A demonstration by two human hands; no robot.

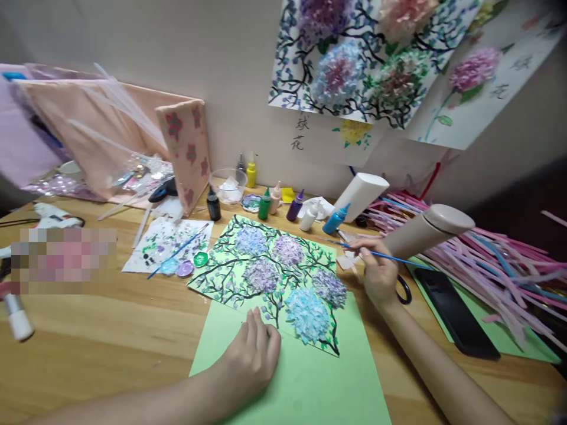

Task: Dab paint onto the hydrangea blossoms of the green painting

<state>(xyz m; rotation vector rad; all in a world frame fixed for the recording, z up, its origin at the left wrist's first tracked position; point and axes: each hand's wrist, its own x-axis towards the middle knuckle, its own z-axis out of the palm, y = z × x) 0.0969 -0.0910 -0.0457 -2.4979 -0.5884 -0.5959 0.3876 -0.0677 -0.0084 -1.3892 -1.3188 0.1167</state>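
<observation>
A painting of purple and blue flower clusters on black branches (283, 277) lies on a green sheet (305, 378) on the wooden table. My left hand (252, 357) rests flat on the green sheet at the painting's lower edge, fingers together and stretched out. My right hand (376, 271) is closed on a thin blue paintbrush (398, 258) just right of the painting, with the brush tip pointing left over small white scraps.
Small paint bottles (266, 203) stand in a row behind the painting. A stained palette paper with a second brush (166, 245) lies left. A beige cylinder (425, 233), black scissors, a black phone (456, 313) and a pile of pink strips (496, 260) sit right. Flower pictures hang on the wall.
</observation>
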